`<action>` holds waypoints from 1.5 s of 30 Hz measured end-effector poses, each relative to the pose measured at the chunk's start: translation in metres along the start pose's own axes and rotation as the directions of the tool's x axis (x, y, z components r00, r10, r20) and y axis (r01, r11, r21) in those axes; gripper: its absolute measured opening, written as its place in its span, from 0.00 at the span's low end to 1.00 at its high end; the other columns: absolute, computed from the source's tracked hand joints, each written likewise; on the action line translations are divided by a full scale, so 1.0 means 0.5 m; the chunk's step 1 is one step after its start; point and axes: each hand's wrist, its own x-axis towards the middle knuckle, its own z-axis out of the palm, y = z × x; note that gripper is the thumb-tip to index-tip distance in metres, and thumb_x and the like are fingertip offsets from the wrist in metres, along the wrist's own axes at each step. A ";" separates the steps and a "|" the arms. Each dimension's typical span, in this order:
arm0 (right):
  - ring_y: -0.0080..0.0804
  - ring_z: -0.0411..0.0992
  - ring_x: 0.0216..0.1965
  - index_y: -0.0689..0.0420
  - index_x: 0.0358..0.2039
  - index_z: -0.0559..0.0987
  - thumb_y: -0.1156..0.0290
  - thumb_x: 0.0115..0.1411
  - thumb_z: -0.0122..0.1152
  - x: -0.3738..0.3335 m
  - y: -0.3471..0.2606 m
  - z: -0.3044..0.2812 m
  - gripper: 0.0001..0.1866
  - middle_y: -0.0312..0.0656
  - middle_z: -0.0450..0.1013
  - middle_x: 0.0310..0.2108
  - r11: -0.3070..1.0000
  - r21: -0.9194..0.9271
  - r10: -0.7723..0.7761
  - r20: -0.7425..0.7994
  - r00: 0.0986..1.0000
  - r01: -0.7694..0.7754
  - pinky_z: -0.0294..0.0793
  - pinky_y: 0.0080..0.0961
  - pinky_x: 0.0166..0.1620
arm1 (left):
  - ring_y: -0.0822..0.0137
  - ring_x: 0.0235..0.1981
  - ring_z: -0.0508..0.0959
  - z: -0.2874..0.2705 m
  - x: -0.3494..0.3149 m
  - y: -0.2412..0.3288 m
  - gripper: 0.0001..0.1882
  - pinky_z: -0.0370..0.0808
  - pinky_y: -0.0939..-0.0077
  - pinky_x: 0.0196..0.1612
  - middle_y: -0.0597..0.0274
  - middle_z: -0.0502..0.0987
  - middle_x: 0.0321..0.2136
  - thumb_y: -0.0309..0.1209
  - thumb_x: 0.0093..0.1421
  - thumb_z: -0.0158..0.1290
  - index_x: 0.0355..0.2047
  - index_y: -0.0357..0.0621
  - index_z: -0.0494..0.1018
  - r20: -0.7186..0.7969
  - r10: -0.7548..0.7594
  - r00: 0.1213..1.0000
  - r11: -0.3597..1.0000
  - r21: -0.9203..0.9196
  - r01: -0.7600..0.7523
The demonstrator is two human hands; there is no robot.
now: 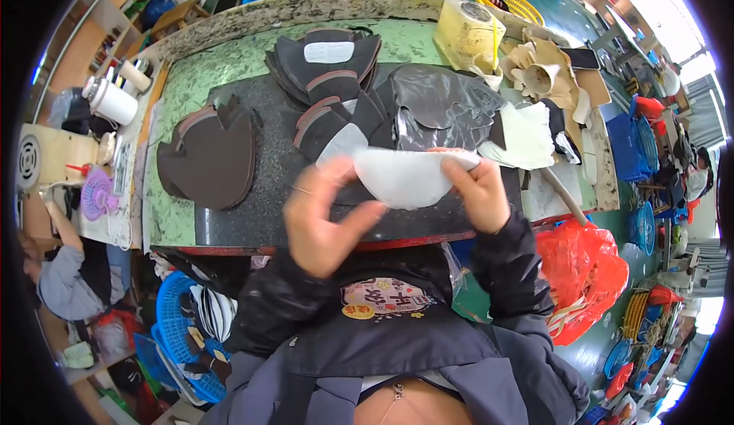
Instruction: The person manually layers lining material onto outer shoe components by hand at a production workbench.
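A white half-moon-shaped sheet piece [405, 179] is held up above the near edge of the dark work slab [267, 149]. My right hand [482, 192] pinches its right end between thumb and fingers. My left hand [321, 214] is beside its left end, thumb and fingers spread apart and slightly blurred; whether a fingertip touches the piece I cannot tell. Just beyond lie overlapping dark cut pieces with reddish edges [336, 123], with a pale rounded piece [344, 143] on them. Farther back is a stack of similar dark pieces [329, 61] with a white label on top.
Brown cut pieces [210, 157] are stacked on the left. Shiny dark sheets [443, 107] lie right of centre, near a yellowish container [468, 35] and crumpled brown paper [539, 69]. A red plastic bag [585, 280] and blue basket [176, 310] flank me. Another person [73, 264] sits at far left.
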 end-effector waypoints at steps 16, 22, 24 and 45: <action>0.19 0.69 0.21 0.62 0.32 0.75 0.70 0.46 0.72 0.214 0.134 0.040 0.16 0.34 0.72 0.20 0.766 -0.595 -0.173 0.171 0.970 0.242 0.69 0.18 0.28 | 0.75 0.14 0.71 0.031 -0.044 -0.183 0.14 0.66 0.77 0.19 0.60 0.72 0.12 0.35 0.51 0.61 0.22 0.34 0.73 -0.079 -0.495 0.865 0.866 0.030 0.499; 0.48 0.59 0.59 0.50 0.59 0.64 0.47 0.45 0.65 0.101 0.124 0.077 0.41 0.49 0.59 0.59 0.155 -0.773 -0.223 0.579 0.785 0.615 0.57 0.46 0.59 | 0.56 0.19 0.74 0.009 -0.002 -0.155 0.16 0.71 0.65 0.26 0.60 0.73 0.17 0.36 0.45 0.64 0.29 0.41 0.72 -0.036 -0.366 0.930 0.831 0.437 0.344; 0.47 0.47 0.66 0.40 0.63 0.59 0.36 0.48 0.56 0.080 0.138 0.069 0.44 0.42 0.49 0.66 0.119 -0.838 -0.115 0.522 0.845 0.533 0.46 0.59 0.61 | 0.53 0.34 0.73 -0.001 0.026 -0.178 0.29 0.70 0.63 0.37 0.56 0.71 0.30 0.39 0.41 0.67 0.41 0.43 0.66 -0.089 -0.228 0.970 0.812 0.532 0.240; 0.44 0.74 0.32 0.58 0.38 0.74 0.71 0.51 0.58 0.277 0.127 -0.022 0.13 0.45 0.74 0.30 0.670 -0.690 -0.472 -0.111 0.874 0.274 0.73 0.37 0.37 | 0.76 0.30 0.73 -0.106 0.091 -0.163 0.17 0.71 0.79 0.35 0.65 0.73 0.26 0.16 0.47 0.58 0.33 0.40 0.63 0.182 -0.146 0.972 0.951 -0.244 0.188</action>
